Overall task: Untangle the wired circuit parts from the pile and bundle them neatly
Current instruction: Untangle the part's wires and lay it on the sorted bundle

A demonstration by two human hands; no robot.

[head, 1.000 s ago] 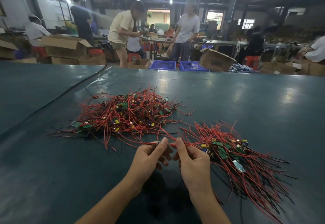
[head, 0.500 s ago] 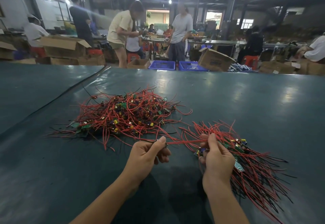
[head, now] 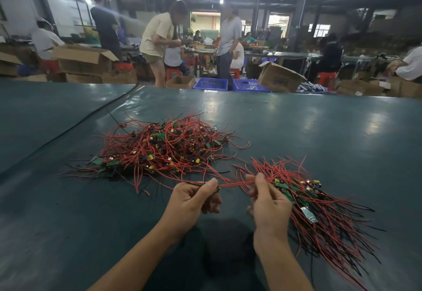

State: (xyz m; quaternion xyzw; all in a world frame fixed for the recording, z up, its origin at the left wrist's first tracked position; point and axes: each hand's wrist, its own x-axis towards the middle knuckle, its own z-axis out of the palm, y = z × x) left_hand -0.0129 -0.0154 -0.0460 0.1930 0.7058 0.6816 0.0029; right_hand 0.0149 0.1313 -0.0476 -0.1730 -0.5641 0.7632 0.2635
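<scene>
Snag risk while pulling free

Tension is the danger. The red wire (head: pixel 233 184) runs tight between both hands, and if it is caught in the tangled pile (head: pixel 164 149) beyond the left hand (head: pixel 194 199), a pull may drag parts along. The left hand's curled fingers pinch one end. The right hand (head: pixel 269 201) pinches the other, with the sorted bundle (head: pixel 319 213) just to its right.

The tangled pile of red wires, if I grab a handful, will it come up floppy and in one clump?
Probably floppy: thin strands of the tangled pile curl loosely. Likely lifts as one clump, since strands cross everywhere. Probably light: the red wire stretched between left hand and right hand needs only a fingertip pinch.
</scene>
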